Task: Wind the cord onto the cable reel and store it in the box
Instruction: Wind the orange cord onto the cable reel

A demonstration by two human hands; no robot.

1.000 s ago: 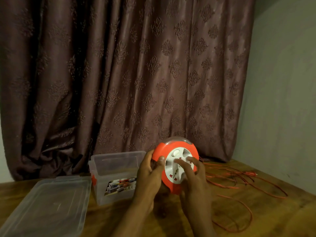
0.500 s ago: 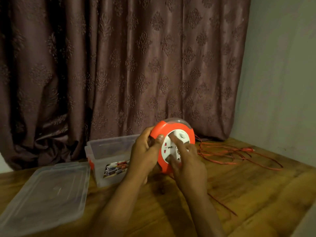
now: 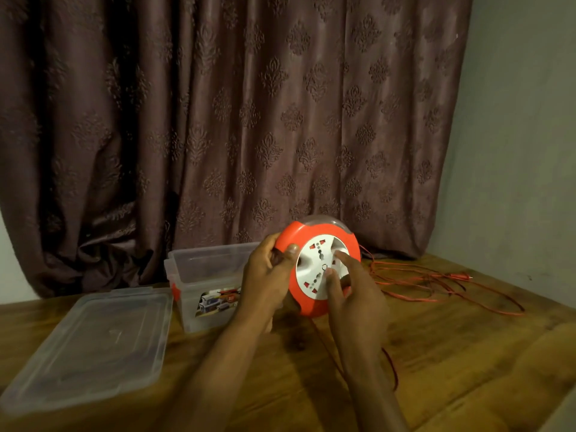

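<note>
I hold an orange cable reel [image 3: 311, 307] with a white socket face upright above the wooden table. My left hand [image 3: 265, 275] grips its left rim, thumb on the orange edge. My right hand [image 3: 355, 294] has its fingers curled onto the white centre disc. A thin red cord [image 3: 436, 285] trails loose from the reel across the table to the right, its plug end near the wall. One strand of the cord also drops below the reel past my right wrist. An open clear plastic box [image 3: 202, 275] stands just left of the reel.
The box's clear lid [image 3: 90, 341] lies flat on the table at the left. A brown patterned curtain [image 3: 233, 120] hangs behind. A grey wall [image 3: 514, 151] closes the right side. The table's front right edge [image 3: 554, 410] shows at the corner.
The white disc has turned under my right fingers, and the loose cord on the right has shifted and drawn closer to the reel. The camera view has moved slightly.
</note>
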